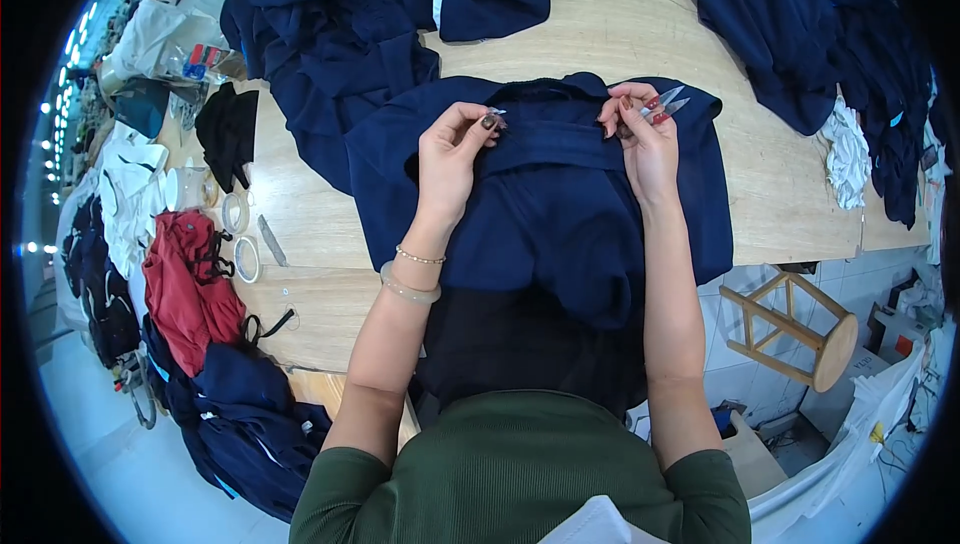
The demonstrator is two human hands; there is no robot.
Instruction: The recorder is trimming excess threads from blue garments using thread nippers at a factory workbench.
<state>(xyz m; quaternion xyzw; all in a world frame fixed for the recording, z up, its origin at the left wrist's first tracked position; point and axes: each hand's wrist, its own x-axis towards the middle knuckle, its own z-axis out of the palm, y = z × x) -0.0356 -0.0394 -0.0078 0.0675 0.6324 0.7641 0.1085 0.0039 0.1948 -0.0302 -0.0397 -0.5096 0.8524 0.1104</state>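
Note:
Navy-blue trousers (545, 199) lie across the table edge in front of me, with the waistband toward the far side. At the left end of the waistband my left hand (455, 149) is closed in a pinch on the cloth. A small pale bit shows at its fingertips, too small to name. My right hand (645, 139) is at the waistband's right end. Tucked in its fingers are small thread snips (674, 105), with the pointed silver blades sticking out up and to the right. Whether the right fingertips also grip the cloth, I cannot tell.
Piles of navy garments (320, 4) lie at the far left, and more navy cloth (770, 24) at the far right. Tape rolls (247, 259), a red cloth bag (190, 289) and a black cloth (228, 134) are on the left. A wooden stool (835, 352) is at the right.

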